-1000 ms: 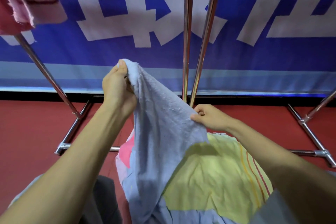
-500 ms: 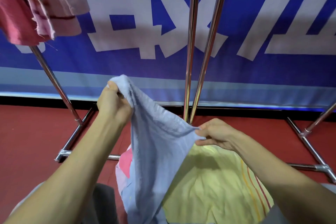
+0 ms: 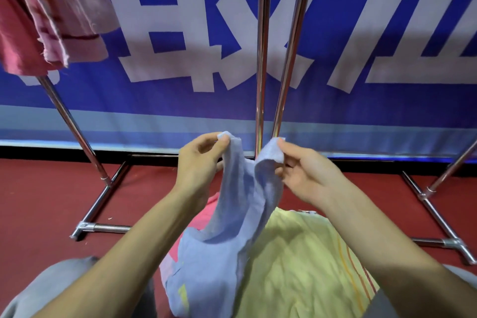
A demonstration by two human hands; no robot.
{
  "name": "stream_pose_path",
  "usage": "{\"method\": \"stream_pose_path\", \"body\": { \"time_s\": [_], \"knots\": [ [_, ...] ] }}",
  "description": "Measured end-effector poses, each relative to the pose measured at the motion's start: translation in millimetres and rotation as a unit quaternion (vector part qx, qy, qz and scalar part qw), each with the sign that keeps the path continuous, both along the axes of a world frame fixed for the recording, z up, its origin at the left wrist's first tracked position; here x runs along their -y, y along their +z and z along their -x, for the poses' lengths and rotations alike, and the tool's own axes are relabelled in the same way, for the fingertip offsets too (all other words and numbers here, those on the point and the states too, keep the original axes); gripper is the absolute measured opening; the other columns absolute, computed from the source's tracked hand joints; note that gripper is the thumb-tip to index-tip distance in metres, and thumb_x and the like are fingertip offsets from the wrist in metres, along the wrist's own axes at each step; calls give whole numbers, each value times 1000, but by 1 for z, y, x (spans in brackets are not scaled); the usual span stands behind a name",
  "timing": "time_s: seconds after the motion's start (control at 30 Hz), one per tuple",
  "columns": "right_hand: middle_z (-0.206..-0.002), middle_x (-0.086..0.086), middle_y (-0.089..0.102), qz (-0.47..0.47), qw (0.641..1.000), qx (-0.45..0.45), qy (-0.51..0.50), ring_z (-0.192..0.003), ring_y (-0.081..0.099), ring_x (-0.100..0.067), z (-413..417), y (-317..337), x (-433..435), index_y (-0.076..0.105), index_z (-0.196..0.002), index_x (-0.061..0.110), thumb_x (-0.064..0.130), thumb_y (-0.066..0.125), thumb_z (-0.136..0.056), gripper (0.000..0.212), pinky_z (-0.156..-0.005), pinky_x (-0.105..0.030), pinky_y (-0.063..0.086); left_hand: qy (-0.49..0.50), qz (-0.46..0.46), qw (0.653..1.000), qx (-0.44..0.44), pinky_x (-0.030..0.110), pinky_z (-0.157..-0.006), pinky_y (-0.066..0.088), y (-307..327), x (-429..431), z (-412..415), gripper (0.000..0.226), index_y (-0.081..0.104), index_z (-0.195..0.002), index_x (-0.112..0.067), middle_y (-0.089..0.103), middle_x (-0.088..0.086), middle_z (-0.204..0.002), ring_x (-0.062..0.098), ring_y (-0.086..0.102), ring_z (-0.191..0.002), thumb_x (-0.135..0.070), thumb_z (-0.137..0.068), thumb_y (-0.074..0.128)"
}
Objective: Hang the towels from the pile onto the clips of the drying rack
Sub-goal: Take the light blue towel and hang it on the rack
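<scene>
A light blue towel [image 3: 240, 204] hangs between my two hands above the pile. My left hand [image 3: 198, 165] pinches one top corner and my right hand [image 3: 302, 173] pinches the other, with the edge sagging between them. Below lies the pile, with a yellow towel [image 3: 304, 261] on top and a pink one [image 3: 204, 217] showing at its left. The drying rack's chrome poles [image 3: 262, 59] rise straight ahead. Pink towels [image 3: 51, 15] hang at the upper left. No clips are in view.
The rack's slanted leg [image 3: 69, 121] and floor bars [image 3: 103, 227] stand at the left, and another leg and bar [image 3: 438, 214] at the right, on a red floor [image 3: 38, 201]. A blue and white banner [image 3: 387, 33] covers the wall behind. My grey-clad knees frame the pile.
My right hand slid up along the towel's edge to its other corner and rose level with my left hand. The view tilted up, so more of the hanging pink towels shows.
</scene>
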State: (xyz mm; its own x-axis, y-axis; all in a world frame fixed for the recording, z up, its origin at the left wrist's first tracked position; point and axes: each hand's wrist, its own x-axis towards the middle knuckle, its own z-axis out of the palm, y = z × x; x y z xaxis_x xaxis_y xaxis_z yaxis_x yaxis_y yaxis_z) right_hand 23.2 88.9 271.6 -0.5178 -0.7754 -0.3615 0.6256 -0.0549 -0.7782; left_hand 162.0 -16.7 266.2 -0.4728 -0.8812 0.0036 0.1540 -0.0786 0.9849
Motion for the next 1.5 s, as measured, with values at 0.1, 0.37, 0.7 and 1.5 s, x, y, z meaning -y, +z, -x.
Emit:
{"method": "stream_pose_path", "body": {
  "time_s": [0.1, 0.37, 0.7, 1.5],
  "knots": [
    [-77, -5, 69, -33, 999, -38, 15, -64, 64, -13, -7, -9, 1, 66, -90, 9, 8, 64, -88, 3, -53, -20, 50, 1, 43, 998, 35, 40, -87, 54, -3, -9, 1, 8, 74, -89, -11, 74, 7, -92, 17, 67, -87, -16, -86, 68],
    [-62, 1, 66, -105, 987, -112, 46, -45, 52, -6, -9, -13, 3, 68, -81, 10, 12, 70, -83, 3, -47, -20, 27, -30, 174, 980, 95, 13, -70, 50, -6, -20, 1, 4, 74, -83, -18, 75, -6, -79, 0, 68, -76, -14, -81, 73],
    [-69, 1, 67, -74, 996, -42, 40, -43, 53, -5, -7, -13, 1, 66, -94, 8, 12, 67, -85, 10, -38, -17, 26, -88, 393, 900, 165, 15, -87, 50, -4, -22, -8, 41, 73, -108, -20, 73, -11, -102, -5, 66, -95, -26, -69, 82],
    [-57, 12, 39, -24, 771, -571, 280, -57, 35, -5, 4, -23, 6, 51, -61, 9, 26, 63, -92, 37, -56, -22, 30, -113, 359, 908, 182, 20, -75, 47, 10, 10, -26, 12, 71, -95, -20, 70, -4, -83, 3, 60, -77, -12, -89, 64]
  ]
}}
